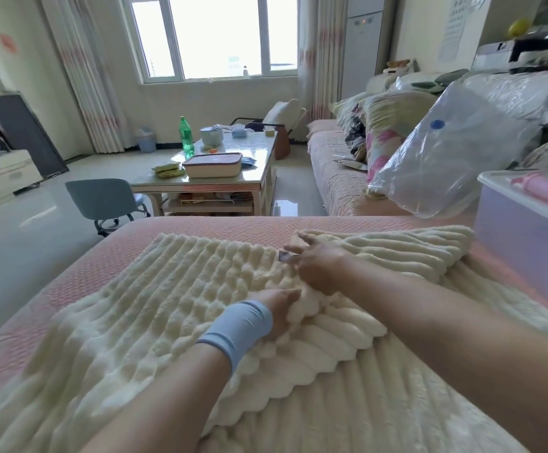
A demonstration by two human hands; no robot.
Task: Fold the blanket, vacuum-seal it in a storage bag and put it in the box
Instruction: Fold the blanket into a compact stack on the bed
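Observation:
A cream ribbed fleece blanket (155, 308) lies spread over the pink bed cover, with a folded layer bunched at the centre right. My left hand (280, 310), a blue wristband on its wrist, grips the scalloped edge of the folded layer. Just beyond it, my right hand (318, 263) rests on the blanket with fingers spread, beside a small dark label. A clear vacuum storage bag (445, 158) with a blue valve leans on the sofa to the right. At the right edge stands a translucent plastic box (520, 237) with a lid.
The pink bed cover (200, 225) ends ahead at the floor. A small blue chair (102, 197) and a coffee table (213, 181) with a bottle and a container stand beyond. The sofa (334, 178) on the right holds pillows and bedding.

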